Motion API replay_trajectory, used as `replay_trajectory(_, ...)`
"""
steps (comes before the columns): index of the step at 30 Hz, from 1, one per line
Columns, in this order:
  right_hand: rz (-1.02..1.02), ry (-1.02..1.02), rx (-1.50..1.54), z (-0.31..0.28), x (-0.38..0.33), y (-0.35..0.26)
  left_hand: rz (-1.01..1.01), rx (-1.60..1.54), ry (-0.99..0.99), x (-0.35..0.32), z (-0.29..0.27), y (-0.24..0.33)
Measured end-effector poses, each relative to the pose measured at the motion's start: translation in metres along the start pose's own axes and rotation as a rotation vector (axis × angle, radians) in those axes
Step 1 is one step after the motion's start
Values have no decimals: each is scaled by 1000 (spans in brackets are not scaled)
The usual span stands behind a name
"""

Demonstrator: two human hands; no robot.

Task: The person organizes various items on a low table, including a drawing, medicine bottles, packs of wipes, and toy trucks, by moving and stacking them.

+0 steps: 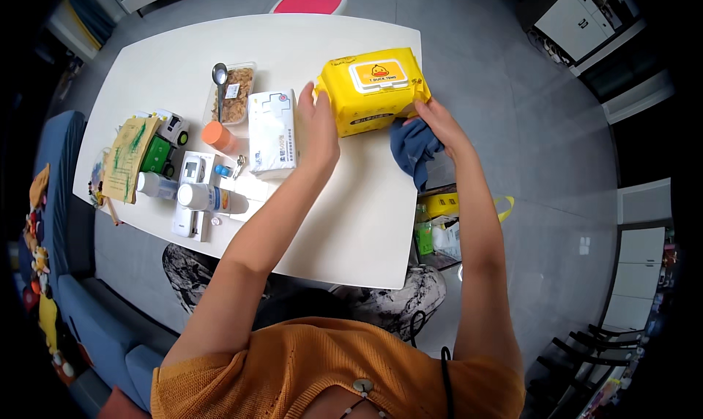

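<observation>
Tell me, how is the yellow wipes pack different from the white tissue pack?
The yellow wipes pack is bigger and puffier; the white tissue pack is slimmer. The wipes pack is held between the left hand and right hand; the tissue pack lies untouched on the table. Both are soft, rectangular packs.

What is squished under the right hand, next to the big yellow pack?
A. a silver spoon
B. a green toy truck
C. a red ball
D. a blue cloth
D: the right hand grips the edge of the yellow wipes pack, and a crumpled blue cloth lies bunched right beneath that hand at the table edge.
</observation>
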State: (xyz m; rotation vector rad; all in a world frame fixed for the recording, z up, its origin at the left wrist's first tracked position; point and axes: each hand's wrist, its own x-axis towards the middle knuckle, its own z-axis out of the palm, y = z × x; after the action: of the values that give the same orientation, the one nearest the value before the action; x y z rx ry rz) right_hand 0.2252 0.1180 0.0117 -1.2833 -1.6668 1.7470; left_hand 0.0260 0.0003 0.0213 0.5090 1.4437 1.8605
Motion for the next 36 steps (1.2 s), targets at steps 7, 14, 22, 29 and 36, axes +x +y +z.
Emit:
replay_trajectory(7, 26, -16, -169, 11, -5, 4, -257, 337, -202, -16, -41, -56)
replay_trajectory(14, -29, 93, -440, 30, 23, 7, -52, 329, -357, 9, -27, -72)
replay_trajectory(22, -60, 320, -465, 38, 30, 33, 21, 444, -141, 10, -2, -85)
replay_trajectory(29, -148, 376, -436, 35, 48, 43, 77, 371, -55, 36, 12, -95)
replay_trajectory(36, -87, 196, -419, 28, 45, 29, 135, 336, -148, 64, 4, -117)
